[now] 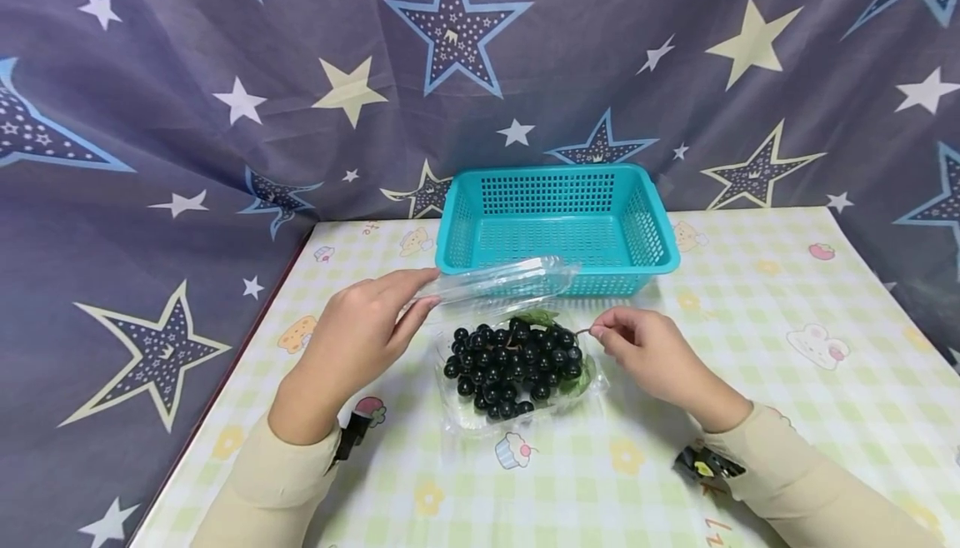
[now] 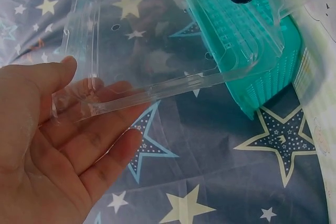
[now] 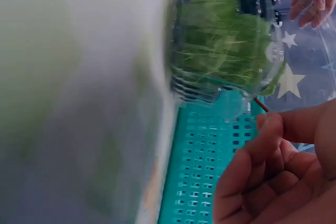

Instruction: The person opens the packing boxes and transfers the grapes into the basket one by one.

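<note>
A bunch of black grapes (image 1: 517, 365) lies in a clear plastic box (image 1: 463, 421) on the desk (image 1: 750, 315), in from the far edge and between the two hands. Green leaves (image 1: 576, 383) show at its right end and along its far side.

The right hand (image 1: 648, 352) is just beyond the box's right end, its thumb and forefinger closed in a pinch on the thin stem (image 1: 582, 331) and its other fingers curled in toward the palm. The grapes themselves lie just to the left of these fingertips, apart from them and joined to them only by the stem.

The left hand (image 1: 360, 336) is partly open, thumb on one side and fingers on the other, gripping the left end of a clear lid (image 1: 498, 281). The lid is tilted up along the far side of the box, so the grapes lie to the right of this hand and nearer the desk's near edge than the lid. Whether lid and box are joined, I cannot tell.

Behind the lid, a turquoise basket (image 1: 551, 233) stands at the middle of the desk's far edge, well apart from both far corners.
</note>
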Action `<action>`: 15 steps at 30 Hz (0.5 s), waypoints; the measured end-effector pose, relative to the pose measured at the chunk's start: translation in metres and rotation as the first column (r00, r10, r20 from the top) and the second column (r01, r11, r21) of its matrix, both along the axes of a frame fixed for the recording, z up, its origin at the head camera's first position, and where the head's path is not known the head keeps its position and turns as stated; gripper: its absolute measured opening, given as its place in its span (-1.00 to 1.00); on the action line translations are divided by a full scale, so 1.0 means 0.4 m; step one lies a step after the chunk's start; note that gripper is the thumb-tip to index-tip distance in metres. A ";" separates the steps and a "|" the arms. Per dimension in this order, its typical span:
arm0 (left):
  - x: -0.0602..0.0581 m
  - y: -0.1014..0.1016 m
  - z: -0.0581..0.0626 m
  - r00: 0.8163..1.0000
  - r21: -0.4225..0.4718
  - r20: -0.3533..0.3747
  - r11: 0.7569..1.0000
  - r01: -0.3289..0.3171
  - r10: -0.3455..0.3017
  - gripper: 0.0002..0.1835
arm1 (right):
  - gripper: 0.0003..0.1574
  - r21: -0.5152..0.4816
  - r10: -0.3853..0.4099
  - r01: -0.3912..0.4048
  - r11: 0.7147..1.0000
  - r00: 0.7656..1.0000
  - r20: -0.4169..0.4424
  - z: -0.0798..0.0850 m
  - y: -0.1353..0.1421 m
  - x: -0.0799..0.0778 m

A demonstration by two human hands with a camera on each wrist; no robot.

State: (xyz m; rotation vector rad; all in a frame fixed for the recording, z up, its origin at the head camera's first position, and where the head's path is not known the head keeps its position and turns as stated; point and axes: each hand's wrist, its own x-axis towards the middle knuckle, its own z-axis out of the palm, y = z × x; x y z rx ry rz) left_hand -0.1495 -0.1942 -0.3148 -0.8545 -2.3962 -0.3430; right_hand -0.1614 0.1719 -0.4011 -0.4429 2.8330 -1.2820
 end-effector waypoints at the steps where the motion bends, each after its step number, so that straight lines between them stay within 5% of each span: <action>1: -0.001 0.001 0.000 1.000 -0.001 -0.003 1.000 0.000 0.000 -0.63 | -0.83 0.004 0.000 0.000 1.000 1.000 -0.009 0.004 -0.002 0.003; 15: -0.008 0.004 -0.003 0.997 0.008 -0.073 1.000 0.024 -0.024 -0.65 | -0.86 0.051 0.070 -0.063 0.997 0.985 -0.156 0.051 -0.039 0.009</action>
